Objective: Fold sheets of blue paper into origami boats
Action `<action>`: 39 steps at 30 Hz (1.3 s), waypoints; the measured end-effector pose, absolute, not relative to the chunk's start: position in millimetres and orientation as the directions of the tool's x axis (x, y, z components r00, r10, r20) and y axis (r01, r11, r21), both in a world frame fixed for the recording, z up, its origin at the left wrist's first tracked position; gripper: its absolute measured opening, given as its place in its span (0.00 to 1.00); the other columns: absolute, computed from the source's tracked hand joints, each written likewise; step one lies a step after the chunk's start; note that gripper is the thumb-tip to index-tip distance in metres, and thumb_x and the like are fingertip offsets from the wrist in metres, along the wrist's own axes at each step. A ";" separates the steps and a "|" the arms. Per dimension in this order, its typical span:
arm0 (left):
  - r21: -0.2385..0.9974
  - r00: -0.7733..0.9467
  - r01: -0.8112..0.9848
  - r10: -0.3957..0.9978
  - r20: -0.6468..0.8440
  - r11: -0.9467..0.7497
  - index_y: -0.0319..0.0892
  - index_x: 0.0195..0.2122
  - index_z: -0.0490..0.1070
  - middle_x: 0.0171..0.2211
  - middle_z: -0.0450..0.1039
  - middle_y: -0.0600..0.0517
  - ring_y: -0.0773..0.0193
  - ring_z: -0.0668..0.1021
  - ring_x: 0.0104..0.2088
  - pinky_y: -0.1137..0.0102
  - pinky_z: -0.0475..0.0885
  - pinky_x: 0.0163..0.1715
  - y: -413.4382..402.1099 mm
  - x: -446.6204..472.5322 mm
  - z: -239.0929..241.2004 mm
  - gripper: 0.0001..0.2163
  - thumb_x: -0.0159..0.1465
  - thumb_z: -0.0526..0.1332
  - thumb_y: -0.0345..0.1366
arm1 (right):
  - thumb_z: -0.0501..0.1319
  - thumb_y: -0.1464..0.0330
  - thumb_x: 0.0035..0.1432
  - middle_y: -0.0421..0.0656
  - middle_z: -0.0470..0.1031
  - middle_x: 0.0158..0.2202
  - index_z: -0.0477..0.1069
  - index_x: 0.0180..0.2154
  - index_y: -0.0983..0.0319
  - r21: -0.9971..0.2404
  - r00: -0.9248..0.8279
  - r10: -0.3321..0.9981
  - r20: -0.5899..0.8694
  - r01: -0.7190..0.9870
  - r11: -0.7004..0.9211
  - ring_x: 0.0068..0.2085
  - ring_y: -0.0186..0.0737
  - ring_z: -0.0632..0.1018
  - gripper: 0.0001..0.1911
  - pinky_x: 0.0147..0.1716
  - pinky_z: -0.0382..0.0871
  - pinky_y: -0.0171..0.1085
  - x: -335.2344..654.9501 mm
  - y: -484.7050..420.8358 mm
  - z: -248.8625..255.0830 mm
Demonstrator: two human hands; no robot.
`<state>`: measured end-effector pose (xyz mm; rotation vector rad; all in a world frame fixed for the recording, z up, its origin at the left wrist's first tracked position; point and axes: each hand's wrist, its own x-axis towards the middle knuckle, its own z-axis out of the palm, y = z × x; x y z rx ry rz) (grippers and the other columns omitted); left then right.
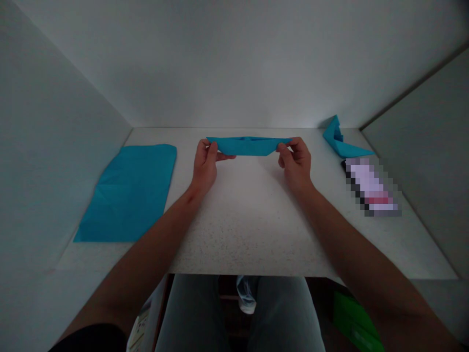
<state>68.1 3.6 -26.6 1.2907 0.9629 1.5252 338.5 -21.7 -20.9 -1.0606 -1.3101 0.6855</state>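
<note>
A folded blue paper boat (247, 146), long and low with pointed ends, is held level above the far part of the white tabletop. My left hand (207, 164) pinches its left tip, thumb in front and some fingers reaching underneath. At the other end, my right hand (296, 164) grips the right tip between thumb and fingers. A narrow opening shows along the boat's top edge. The fingers behind the paper are partly hidden.
Blue paper sheets (134, 190) lie flat on the left of the table (242, 234). Back right stands another folded blue paper boat (340, 142), beside a blurred phone (372, 186). Walls enclose the back and both sides. A green box (355, 320) sits below, right.
</note>
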 end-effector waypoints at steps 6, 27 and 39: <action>0.965 0.125 -0.128 0.961 0.246 -0.231 0.46 0.49 0.79 0.47 0.89 0.45 0.54 0.90 0.45 0.60 0.87 0.47 -2.6 70.5 -19.5 0.35 0.50 0.84 0.62 | 0.67 0.33 0.64 0.36 0.67 0.30 0.65 0.40 0.51 -0.894 0.111 0.895 0.433 0.176 0.411 0.23 0.34 0.61 0.31 0.21 0.56 0.37 335.9 -23.6 -21.2; 0.965 0.035 -0.080 0.967 0.251 -0.248 0.43 0.34 0.74 0.29 0.81 0.49 0.55 0.88 0.36 0.62 0.87 0.37 3.9 63.3 -19.1 0.33 0.66 0.68 0.73 | 0.51 0.31 0.74 0.39 0.67 0.18 0.80 0.27 0.58 -0.932 -0.169 0.963 0.210 0.264 0.249 0.21 0.35 0.68 0.44 0.24 0.64 0.39 325.5 -46.4 -8.7; 0.966 -0.066 -0.008 0.964 0.258 -0.259 0.44 0.32 0.72 0.28 0.80 0.52 0.64 0.83 0.23 0.72 0.79 0.23 5.5 61.2 -17.9 0.33 0.67 0.65 0.74 | 0.56 0.32 0.72 0.39 0.75 0.34 0.83 0.52 0.52 -0.891 0.214 0.871 0.441 0.217 0.398 0.25 0.34 0.69 0.35 0.23 0.64 0.36 339.4 -30.8 -0.6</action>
